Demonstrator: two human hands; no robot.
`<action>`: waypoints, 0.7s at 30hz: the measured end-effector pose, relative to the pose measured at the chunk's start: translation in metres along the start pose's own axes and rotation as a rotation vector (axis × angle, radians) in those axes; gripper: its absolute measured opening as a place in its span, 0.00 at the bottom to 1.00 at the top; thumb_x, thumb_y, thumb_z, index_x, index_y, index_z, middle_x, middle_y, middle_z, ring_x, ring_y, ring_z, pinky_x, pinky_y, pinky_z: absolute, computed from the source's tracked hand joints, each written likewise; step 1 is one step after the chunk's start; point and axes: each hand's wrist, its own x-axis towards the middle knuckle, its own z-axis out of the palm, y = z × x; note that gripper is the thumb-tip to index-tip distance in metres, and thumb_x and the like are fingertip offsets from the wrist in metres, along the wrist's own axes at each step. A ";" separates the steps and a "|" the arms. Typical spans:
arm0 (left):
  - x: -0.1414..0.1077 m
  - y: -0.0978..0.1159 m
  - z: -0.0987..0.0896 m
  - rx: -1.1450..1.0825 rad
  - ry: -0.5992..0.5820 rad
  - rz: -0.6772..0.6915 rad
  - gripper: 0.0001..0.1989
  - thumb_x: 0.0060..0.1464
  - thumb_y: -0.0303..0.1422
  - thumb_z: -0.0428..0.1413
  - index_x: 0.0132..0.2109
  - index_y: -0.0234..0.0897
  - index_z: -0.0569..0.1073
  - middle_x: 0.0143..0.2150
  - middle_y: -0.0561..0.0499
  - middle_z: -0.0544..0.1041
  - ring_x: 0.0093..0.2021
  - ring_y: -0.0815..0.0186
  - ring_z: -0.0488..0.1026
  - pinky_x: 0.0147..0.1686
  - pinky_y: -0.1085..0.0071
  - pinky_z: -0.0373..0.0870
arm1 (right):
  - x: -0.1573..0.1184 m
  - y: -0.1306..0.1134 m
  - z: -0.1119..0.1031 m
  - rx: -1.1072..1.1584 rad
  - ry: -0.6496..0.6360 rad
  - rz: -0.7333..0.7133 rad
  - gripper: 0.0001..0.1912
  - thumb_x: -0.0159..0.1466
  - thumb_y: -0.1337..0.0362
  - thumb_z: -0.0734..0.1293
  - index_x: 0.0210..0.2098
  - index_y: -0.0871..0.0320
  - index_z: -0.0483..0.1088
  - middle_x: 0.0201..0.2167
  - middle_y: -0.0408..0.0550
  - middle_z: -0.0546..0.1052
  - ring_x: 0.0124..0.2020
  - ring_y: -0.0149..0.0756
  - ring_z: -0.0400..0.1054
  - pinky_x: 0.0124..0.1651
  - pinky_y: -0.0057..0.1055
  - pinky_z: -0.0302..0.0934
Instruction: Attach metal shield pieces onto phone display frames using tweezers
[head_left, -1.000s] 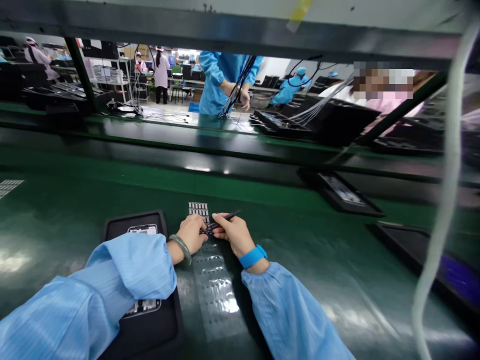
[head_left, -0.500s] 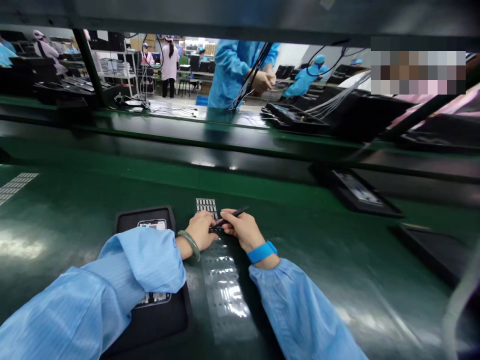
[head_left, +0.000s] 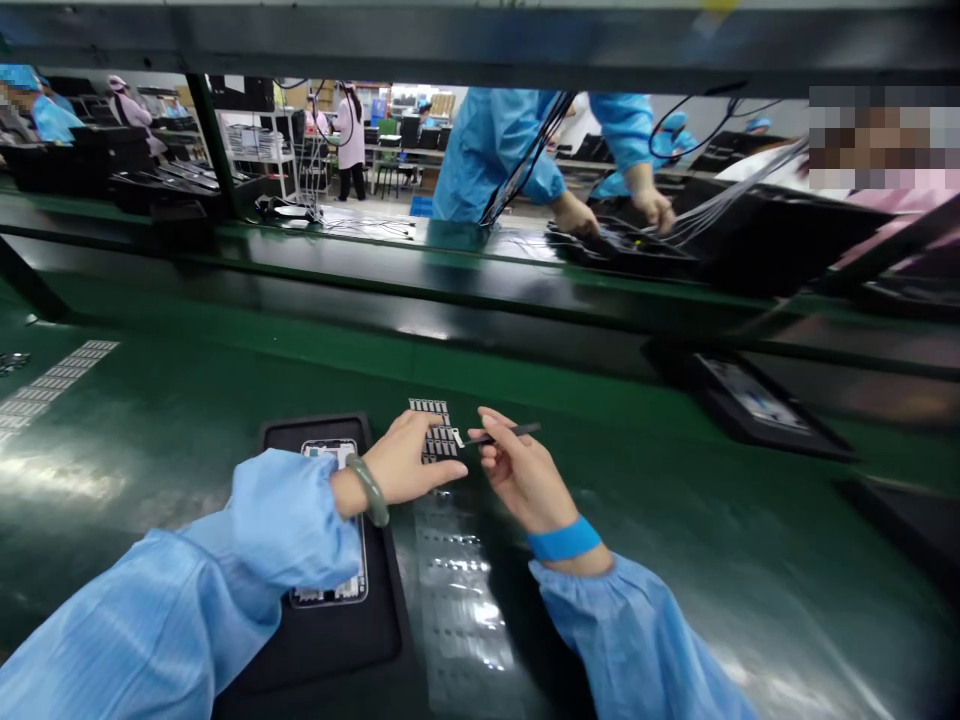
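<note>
My right hand (head_left: 529,480) grips black tweezers (head_left: 519,431), pointing left. At their tip is a small pale sticker-like piece (head_left: 458,438). Thumb and fingers spread, my left hand (head_left: 401,455) rests over the near side of a clear strip (head_left: 457,590) whose far end carries rows of small dark-and-white pieces (head_left: 429,406). Whether its fingertips press on the strip I cannot tell. Under my left forearm lies an opened phone body (head_left: 330,597) in a black tray (head_left: 341,655); the sleeve hides much of the phone.
Another strip of small pieces (head_left: 64,375) lies on the green bench at the left. To the right are a black tray with a device (head_left: 731,385) and another dark tray (head_left: 900,520). Across the rail (head_left: 420,285), a co-worker in blue (head_left: 480,150) handles a cabled black case (head_left: 626,245).
My left fingers have spread apart. My right hand has drawn back from the strip, and the small piece now shows at the tweezers' tip. The co-worker's hands have reached down to the case.
</note>
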 end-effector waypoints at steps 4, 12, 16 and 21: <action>-0.037 0.006 -0.031 -0.367 0.051 -0.044 0.12 0.55 0.40 0.51 0.37 0.34 0.70 0.35 0.50 0.74 0.34 0.68 0.70 0.34 0.72 0.67 | -0.028 0.003 0.037 0.037 -0.175 -0.120 0.19 0.49 0.61 0.74 0.40 0.57 0.70 0.23 0.39 0.75 0.16 0.20 0.64 0.20 0.16 0.63; -0.086 -0.008 -0.050 -0.415 0.319 -0.156 0.09 0.53 0.36 0.51 0.30 0.35 0.66 0.28 0.54 0.70 0.29 0.71 0.65 0.31 0.75 0.62 | -0.046 0.025 0.082 -0.294 -0.350 -0.384 0.15 0.53 0.56 0.71 0.36 0.56 0.70 0.27 0.44 0.77 0.21 0.29 0.69 0.27 0.29 0.68; -0.092 -0.024 -0.058 -0.300 0.317 -0.204 0.07 0.51 0.34 0.51 0.29 0.35 0.66 0.26 0.55 0.68 0.26 0.72 0.63 0.27 0.76 0.61 | -0.042 0.022 0.086 -0.622 -0.377 -0.714 0.07 0.53 0.58 0.71 0.29 0.54 0.74 0.28 0.46 0.77 0.32 0.38 0.73 0.38 0.36 0.69; -0.094 -0.039 -0.058 -0.380 0.304 -0.222 0.07 0.52 0.35 0.50 0.31 0.36 0.67 0.28 0.54 0.70 0.28 0.70 0.66 0.31 0.74 0.63 | -0.036 0.028 0.091 -0.571 -0.416 -0.583 0.12 0.53 0.57 0.71 0.35 0.54 0.72 0.30 0.46 0.78 0.33 0.38 0.74 0.37 0.35 0.70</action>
